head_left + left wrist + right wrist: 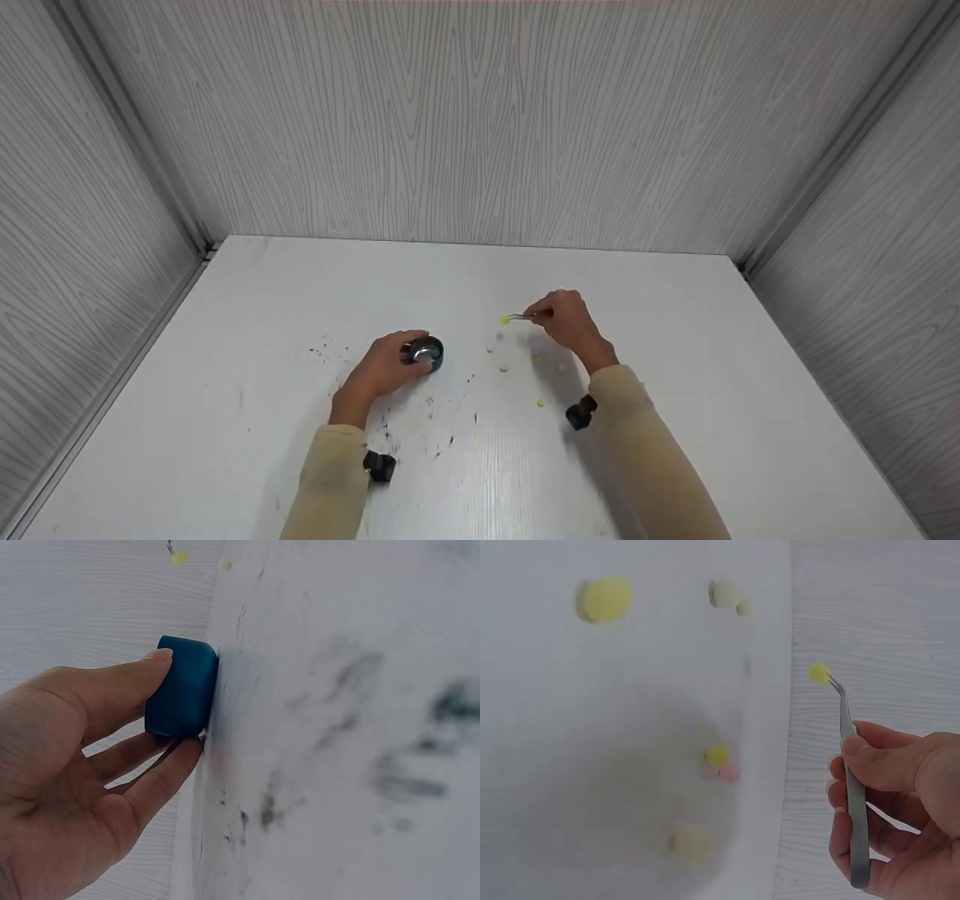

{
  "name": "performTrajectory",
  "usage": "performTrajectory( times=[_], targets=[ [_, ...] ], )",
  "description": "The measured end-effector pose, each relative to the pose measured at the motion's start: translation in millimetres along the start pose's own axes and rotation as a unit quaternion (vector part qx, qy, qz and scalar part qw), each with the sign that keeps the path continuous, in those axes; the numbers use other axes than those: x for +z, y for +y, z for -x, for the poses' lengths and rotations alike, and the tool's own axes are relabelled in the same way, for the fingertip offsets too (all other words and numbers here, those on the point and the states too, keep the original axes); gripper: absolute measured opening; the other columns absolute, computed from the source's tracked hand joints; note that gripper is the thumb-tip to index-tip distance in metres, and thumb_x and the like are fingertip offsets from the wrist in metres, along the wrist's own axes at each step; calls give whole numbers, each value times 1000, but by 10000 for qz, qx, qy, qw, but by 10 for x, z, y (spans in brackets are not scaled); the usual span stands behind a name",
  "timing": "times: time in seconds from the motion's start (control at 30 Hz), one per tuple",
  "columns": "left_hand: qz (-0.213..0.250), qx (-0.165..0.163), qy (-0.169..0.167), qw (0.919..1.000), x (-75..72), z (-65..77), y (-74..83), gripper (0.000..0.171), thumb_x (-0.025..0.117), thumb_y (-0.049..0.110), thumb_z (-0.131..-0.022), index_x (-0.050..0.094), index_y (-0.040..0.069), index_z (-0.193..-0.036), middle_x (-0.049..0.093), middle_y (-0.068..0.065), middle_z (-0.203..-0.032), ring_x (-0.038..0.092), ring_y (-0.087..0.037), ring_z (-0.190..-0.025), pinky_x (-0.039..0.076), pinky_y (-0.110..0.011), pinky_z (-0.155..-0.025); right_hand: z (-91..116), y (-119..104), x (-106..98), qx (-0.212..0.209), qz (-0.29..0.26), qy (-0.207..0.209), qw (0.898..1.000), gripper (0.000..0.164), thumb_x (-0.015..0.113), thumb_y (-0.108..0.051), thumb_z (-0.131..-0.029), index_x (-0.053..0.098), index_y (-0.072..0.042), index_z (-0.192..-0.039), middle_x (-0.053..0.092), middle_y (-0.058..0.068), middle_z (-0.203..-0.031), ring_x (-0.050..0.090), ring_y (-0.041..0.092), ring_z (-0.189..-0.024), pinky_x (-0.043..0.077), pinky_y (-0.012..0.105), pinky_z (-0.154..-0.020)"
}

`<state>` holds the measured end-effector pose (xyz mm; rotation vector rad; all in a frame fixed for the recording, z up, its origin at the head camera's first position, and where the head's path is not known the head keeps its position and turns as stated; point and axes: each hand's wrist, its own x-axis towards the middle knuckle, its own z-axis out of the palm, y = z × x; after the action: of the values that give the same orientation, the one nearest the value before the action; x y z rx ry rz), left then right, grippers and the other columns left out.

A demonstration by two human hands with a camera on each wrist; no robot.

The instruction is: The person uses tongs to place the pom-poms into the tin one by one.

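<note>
The right hand (568, 321) pinches silver metal tweezers (857, 825) clamped on a small round yellow ball (818, 673) above the white table (690, 337); slackened pressure could drop it. The left hand (384, 367) grips a round blue cup (184, 690).

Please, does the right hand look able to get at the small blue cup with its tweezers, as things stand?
Probably yes. The blue cup, gripped at its side by the left hand, shows its open top, and I see nothing tall between it and the tweezers in the right hand.
</note>
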<state>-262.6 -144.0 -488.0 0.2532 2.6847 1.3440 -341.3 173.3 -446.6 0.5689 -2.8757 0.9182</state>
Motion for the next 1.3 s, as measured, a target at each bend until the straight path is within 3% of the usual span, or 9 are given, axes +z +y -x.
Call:
performTrajectory(
  times=[0.9,1.3],
  targets=[
    [74,125,1,9999,-13,-8,0,56,72,9,-96,53,3,-149,55,-23,-148,60,-41,-133,49,-54,-113,5,-444,188,-579,-157,-108,9981,16,72,4,-91,84,-4,-99,78,14,-97,75,28,-94,64,37,-80],
    [-30,-17,23,10000,-10,-9,42,57,73,11,-95,54,6,-149,55,-21,-151,58,-41,-136,47,-55,-115,-27,-610,350,-458,-200,-339,9982,17,71,4,-93,84,-5,-101,79,11,-99,74,22,-95,64,36,-82]
  ],
)
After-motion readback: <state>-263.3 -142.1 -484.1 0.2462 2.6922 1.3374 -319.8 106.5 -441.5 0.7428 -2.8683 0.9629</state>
